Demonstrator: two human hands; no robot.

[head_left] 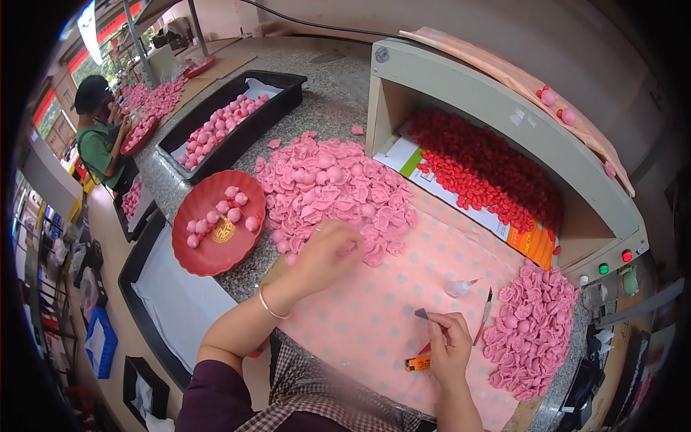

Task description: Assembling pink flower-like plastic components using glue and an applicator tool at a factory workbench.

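Counter (338, 108): a long grey speckled top. It runs from the far left corner to the near right edge.
Box machine (504, 122): a big cream box, open in front, at the right back of the counter. It is full of small red bits (482, 173).
Pink cloth (381, 302): a dotted pink sheet on the near part of the counter, under both hands.
Big pink pile (331, 191): lots of loose pink petal shapes in the middle of the counter. This pile looks not worked on yet.
Small pink pile (533, 327): rolled pink flower shapes by the near right edge. These look finished, so some of the work seems done, but much more is left.
Black tray (230, 122): at the far left side, with pink balls inside.
Red plate (216, 230): left of the big pile, holding a few pink balls.
Left hand (327, 252): fingers curled, its grip pinching petals at the near edge of the big pink pile.
Right hand (450, 345): its grip pressed together on a small dark tool (422, 314), near the front edge.
Little things: a small clear bottle (459, 288) and a thin red stick (484, 320) lie just beside the right hand.
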